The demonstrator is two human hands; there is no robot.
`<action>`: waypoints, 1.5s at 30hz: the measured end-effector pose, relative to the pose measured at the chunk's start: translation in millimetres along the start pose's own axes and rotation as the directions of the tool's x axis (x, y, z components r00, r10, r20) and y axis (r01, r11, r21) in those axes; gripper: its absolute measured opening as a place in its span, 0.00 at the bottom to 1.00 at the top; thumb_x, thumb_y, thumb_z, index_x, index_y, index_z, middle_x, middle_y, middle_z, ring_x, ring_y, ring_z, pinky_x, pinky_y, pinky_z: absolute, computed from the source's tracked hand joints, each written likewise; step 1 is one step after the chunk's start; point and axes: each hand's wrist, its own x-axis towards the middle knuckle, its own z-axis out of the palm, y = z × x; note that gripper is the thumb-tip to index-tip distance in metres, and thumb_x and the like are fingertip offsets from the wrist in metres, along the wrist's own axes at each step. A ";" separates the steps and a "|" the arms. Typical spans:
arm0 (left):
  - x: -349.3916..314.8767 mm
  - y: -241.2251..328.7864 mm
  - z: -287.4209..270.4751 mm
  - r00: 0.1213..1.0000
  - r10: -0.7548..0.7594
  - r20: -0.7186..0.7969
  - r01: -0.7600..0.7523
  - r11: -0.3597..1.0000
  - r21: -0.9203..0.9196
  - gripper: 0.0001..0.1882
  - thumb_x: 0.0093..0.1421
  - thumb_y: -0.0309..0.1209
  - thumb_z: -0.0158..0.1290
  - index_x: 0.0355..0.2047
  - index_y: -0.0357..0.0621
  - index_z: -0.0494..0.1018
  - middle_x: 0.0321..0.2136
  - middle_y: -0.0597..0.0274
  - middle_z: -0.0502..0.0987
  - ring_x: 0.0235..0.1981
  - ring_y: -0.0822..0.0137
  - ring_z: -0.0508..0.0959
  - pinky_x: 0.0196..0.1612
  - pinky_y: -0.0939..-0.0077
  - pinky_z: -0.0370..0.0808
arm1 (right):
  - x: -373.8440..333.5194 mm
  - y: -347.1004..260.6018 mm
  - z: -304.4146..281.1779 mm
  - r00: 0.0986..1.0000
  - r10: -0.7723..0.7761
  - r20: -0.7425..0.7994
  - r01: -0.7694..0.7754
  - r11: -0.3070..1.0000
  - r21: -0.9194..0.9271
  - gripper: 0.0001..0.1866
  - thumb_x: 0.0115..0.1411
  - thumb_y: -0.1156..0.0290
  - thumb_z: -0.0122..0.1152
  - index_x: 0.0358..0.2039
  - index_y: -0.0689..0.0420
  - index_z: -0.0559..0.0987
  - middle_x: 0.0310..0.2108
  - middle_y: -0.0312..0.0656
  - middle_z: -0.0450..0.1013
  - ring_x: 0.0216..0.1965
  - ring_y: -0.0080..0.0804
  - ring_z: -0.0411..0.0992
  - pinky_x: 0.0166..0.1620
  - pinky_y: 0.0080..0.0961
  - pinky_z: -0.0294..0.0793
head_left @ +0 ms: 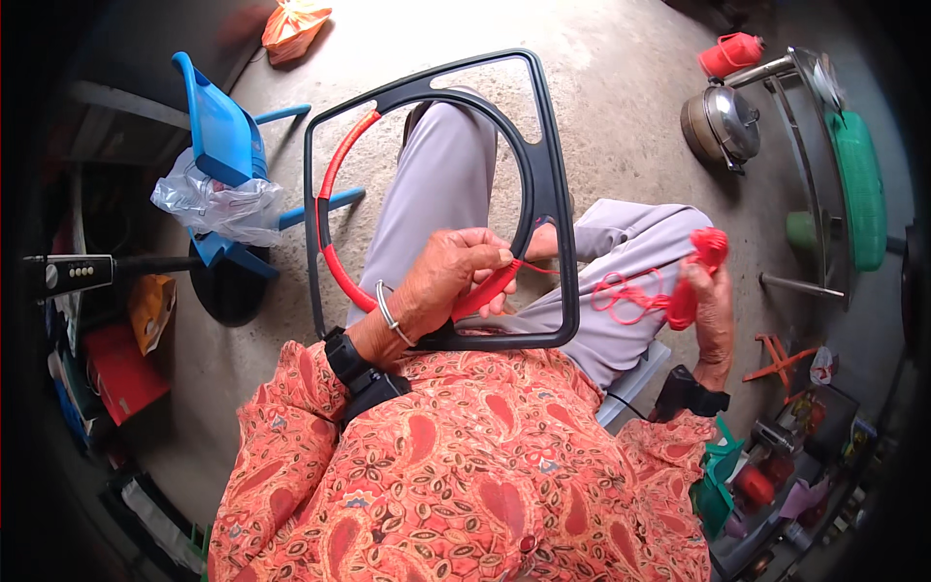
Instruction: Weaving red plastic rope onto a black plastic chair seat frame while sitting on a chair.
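**Red cord on a black ring, both hands engaged**

I have the left hand (454,270) just below the view's centre, thumb and fingers closed on the ring (528,179) at its five o'clock; I can't tell whether they pinch the loose strand too. The ring sits inside a squarish black frame (514,340), propped upright against the body, from eleven to five o'clock of centre. Red wrapping (341,158) covers much of the ring's left side, with a short black gap near nine o'clock; more red shows beneath the left hand.

At three o'clock, I see the right hand (716,303) gripping a bundle of red cord (683,307). Loose loops hang between bundle and frame, over the grey trousers (432,179).

Farther out, a blue chair (223,126) stands at ten o'clock, a lidded metal pot (722,126) at two.
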 end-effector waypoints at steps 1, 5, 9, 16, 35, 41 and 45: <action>-2.3 -0.3 2.6 1.000 0.024 0.001 -0.024 1.000 0.014 0.07 0.60 0.29 0.54 0.33 0.38 0.69 0.22 0.53 0.77 0.14 0.66 0.76 0.17 0.78 0.73 | -1.8 -4.0 12.8 0.993 0.042 0.109 -0.049 0.997 0.065 0.24 0.56 0.67 0.60 0.53 0.58 0.69 0.37 0.33 0.71 0.38 0.20 0.69 0.46 0.19 0.69; -3.9 -6.4 -1.7 0.995 0.086 0.047 -0.089 0.995 0.045 0.08 0.60 0.30 0.55 0.33 0.37 0.70 0.22 0.53 0.78 0.16 0.68 0.76 0.18 0.80 0.73 | -10.9 -5.3 67.7 0.830 0.092 0.549 -0.179 0.978 0.107 0.31 0.56 0.77 0.54 0.61 0.60 0.60 0.45 0.40 0.70 0.47 0.26 0.69 0.53 0.24 0.69; -3.8 -1.2 -3.1 0.999 0.013 0.034 -0.014 0.999 0.031 0.08 0.60 0.29 0.55 0.34 0.36 0.70 0.23 0.52 0.78 0.16 0.68 0.76 0.19 0.80 0.74 | -20.8 -4.0 97.1 0.702 0.160 0.694 -0.312 0.945 0.098 0.30 0.58 0.78 0.60 0.59 0.61 0.60 0.47 0.41 0.72 0.49 0.28 0.71 0.53 0.27 0.71; -2.3 -0.7 -14.3 0.997 -0.028 0.070 0.027 0.999 0.027 0.06 0.61 0.27 0.53 0.34 0.36 0.71 0.23 0.53 0.78 0.17 0.68 0.77 0.20 0.81 0.75 | -33.4 16.1 119.6 0.715 0.131 0.686 -0.340 0.923 0.178 0.21 0.59 0.74 0.62 0.53 0.62 0.72 0.47 0.35 0.73 0.46 0.21 0.71 0.52 0.21 0.70; 7.9 -5.7 -16.2 0.999 -0.002 0.037 0.002 1.000 0.005 0.07 0.64 0.28 0.49 0.36 0.36 0.68 0.24 0.56 0.77 0.18 0.69 0.77 0.17 0.81 0.72 | -33.8 -1.2 158.6 0.848 0.003 0.531 -0.436 0.573 0.694 0.25 0.62 0.72 0.56 0.59 0.62 0.63 0.50 0.44 0.70 0.50 0.29 0.70 0.54 0.28 0.71; 15.2 -7.9 -14.9 1.000 0.021 0.019 -0.022 0.997 0.069 0.06 0.64 0.29 0.49 0.36 0.38 0.68 0.23 0.57 0.77 0.17 0.71 0.76 0.15 0.82 0.70 | -28.9 -3.7 169.1 0.946 -0.108 0.306 0.020 0.961 0.278 0.27 0.52 0.73 0.70 0.52 0.60 0.70 0.40 0.37 0.72 0.43 0.24 0.72 0.47 0.21 0.72; 14.5 -5.7 -13.1 1.000 0.014 0.020 -0.015 0.998 0.066 0.06 0.64 0.29 0.49 0.36 0.39 0.68 0.23 0.56 0.77 0.17 0.71 0.76 0.15 0.82 0.70 | -26.5 -1.9 158.5 0.934 -0.123 0.335 0.066 0.982 0.177 0.19 0.53 0.73 0.69 0.45 0.60 0.75 0.41 0.37 0.71 0.45 0.25 0.71 0.49 0.22 0.70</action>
